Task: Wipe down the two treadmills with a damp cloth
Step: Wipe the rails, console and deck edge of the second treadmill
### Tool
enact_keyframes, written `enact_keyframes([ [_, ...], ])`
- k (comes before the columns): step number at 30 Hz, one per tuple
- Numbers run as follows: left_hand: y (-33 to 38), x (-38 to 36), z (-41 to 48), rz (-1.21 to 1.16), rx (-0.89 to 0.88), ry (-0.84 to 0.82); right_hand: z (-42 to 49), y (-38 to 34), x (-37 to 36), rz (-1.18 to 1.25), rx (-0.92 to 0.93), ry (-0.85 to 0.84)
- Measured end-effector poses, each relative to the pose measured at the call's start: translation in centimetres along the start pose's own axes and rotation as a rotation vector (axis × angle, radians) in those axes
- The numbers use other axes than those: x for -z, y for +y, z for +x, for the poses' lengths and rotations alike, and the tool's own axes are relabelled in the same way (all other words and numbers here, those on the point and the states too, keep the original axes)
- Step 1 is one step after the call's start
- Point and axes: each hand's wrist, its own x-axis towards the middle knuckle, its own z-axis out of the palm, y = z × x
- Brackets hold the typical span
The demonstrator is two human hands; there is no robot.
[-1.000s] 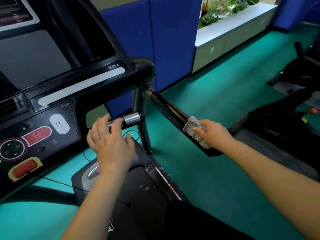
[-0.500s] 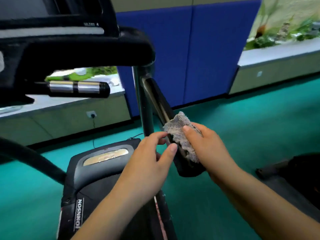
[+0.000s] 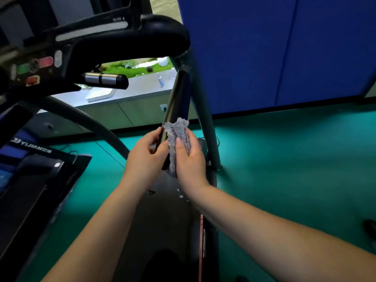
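Note:
A grey crumpled cloth (image 3: pixel 176 132) is wrapped over the black side handrail (image 3: pixel 175 102) of the treadmill I stand on. My right hand (image 3: pixel 189 157) grips the cloth against the rail from the right. My left hand (image 3: pixel 146 157) pinches the rail and the cloth's edge from the left. The treadmill's black console (image 3: pixel 130 39) with red and green buttons arches above, and a silver pulse grip (image 3: pixel 103 78) sticks out under it. The second treadmill (image 3: pixel 30 180) lies at the lower left, its deck dark.
Blue padded wall panels (image 3: pixel 274 53) stand behind the rail. The treadmill's upright post (image 3: pixel 205 123) runs just right of my hands. A grey counter with plants (image 3: pixel 132 82) shows through the console gap. Green floor (image 3: pixel 284 159) spreads to the right.
My left hand left the silver pulse grip and came to the handrail beside the right hand. The view swung left and down, and the cloth now sits between both hands.

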Motion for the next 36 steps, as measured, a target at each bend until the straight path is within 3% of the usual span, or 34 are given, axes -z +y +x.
enact_keyframes([
  [13,0.4,-0.4,-1.4,0.152,-0.014,0.072,-1.1,1.2,0.0,0.022,-0.016,-0.043],
  [23,0.5,-1.1,-2.6,0.067,0.053,0.156,-0.5,1.8,-0.7,0.071,0.02,-0.073],
  [32,2.0,-3.1,-2.2,0.074,0.222,0.427,12.5,1.6,-1.6,0.082,-0.105,-0.12],
  [36,2.4,-3.6,-2.2,0.031,0.259,0.465,18.2,1.3,-2.2,0.083,-0.136,-0.076],
])
